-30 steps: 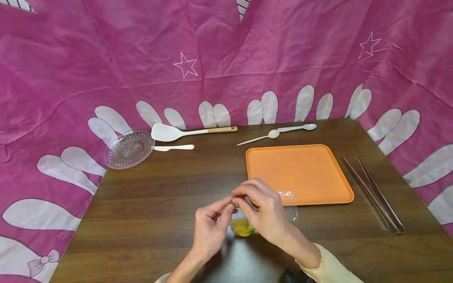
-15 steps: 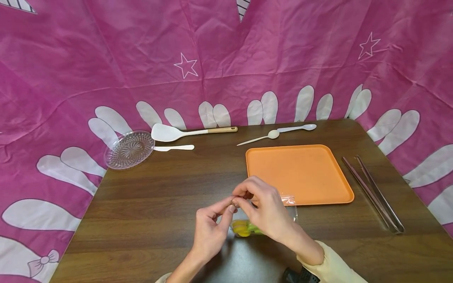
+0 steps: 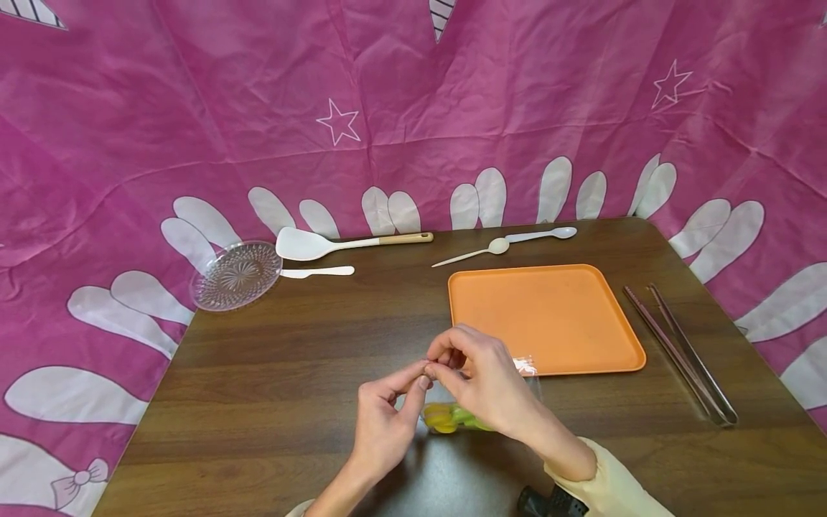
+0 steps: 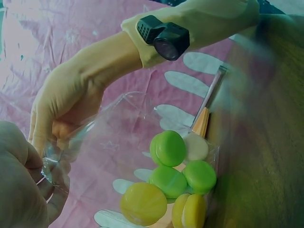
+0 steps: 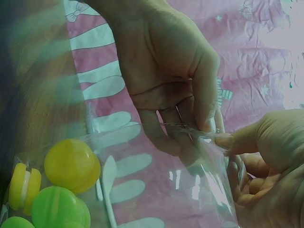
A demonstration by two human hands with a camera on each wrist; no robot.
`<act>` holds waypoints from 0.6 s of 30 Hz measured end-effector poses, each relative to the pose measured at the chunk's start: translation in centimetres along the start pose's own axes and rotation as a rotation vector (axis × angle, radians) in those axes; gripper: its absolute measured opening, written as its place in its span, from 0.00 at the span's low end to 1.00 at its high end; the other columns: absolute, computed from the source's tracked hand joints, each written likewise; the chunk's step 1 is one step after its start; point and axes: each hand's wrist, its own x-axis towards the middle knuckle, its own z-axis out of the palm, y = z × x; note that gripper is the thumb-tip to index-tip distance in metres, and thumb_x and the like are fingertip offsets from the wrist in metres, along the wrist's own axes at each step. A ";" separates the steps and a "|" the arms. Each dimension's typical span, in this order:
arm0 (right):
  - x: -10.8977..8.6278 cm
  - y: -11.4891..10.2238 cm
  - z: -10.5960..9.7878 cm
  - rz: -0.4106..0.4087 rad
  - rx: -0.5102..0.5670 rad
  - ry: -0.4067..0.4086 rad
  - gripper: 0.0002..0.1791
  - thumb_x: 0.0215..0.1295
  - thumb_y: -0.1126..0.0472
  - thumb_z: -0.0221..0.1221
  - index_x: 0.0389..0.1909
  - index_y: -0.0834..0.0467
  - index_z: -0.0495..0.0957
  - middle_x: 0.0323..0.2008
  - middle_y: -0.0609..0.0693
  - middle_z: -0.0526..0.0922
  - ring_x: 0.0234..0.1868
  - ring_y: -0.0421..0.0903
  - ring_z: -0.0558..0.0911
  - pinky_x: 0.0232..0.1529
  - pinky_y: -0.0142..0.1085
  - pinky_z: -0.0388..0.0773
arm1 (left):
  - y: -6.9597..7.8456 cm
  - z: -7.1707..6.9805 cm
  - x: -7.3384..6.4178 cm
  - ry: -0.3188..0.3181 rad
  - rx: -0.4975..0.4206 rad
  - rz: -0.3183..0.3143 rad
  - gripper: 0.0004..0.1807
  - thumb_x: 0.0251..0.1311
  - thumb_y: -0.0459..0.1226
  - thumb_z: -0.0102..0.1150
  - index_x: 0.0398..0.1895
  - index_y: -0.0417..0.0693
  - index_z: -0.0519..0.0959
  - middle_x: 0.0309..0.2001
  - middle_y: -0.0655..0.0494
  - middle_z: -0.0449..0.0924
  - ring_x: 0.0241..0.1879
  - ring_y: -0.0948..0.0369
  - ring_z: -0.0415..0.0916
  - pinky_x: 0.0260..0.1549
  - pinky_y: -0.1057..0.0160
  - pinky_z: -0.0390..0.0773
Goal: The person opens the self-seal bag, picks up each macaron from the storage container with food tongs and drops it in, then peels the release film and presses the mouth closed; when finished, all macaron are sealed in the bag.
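Observation:
A clear plastic bag (image 5: 185, 190) with several toy-like macarons in it hangs below my two hands. Green macarons (image 4: 168, 148) and yellow macarons (image 4: 142, 204) lie at its bottom, beside a pale round one (image 4: 195, 147). My left hand (image 3: 386, 424) pinches the bag's top edge between thumb and forefinger. Close against it, my right hand (image 3: 487, 384) pinches the same edge, fingertips nearly touching the left ones. In the head view the right hand covers much of the bag; exactly how the edge lies between the fingertips is too small to tell.
An orange tray (image 3: 549, 316) lies just beyond the right hand, with metal tongs (image 3: 685, 359) to its right. Along the back are a clear plate (image 3: 237, 276), a white spatula (image 3: 306, 244), a white knife (image 3: 319, 272) and two spoons, one beige (image 3: 496, 246), one white (image 3: 562, 233).
Both hands keep pinching the bag's edge in nearly the same place. The right wrist has shifted slightly rightward, and more of the green macarons shows beneath it.

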 end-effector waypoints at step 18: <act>-0.4 -0.1 0.3 0.046 0.003 -0.012 0.14 0.59 0.79 0.62 0.28 0.55 0.75 0.27 0.39 0.74 0.26 0.36 0.73 0.25 0.31 0.72 | 0.2 0.2 0.1 -0.005 0.013 0.045 0.14 0.59 0.18 0.57 0.46 0.31 0.84 0.40 0.46 0.87 0.36 0.58 0.85 0.38 0.64 0.83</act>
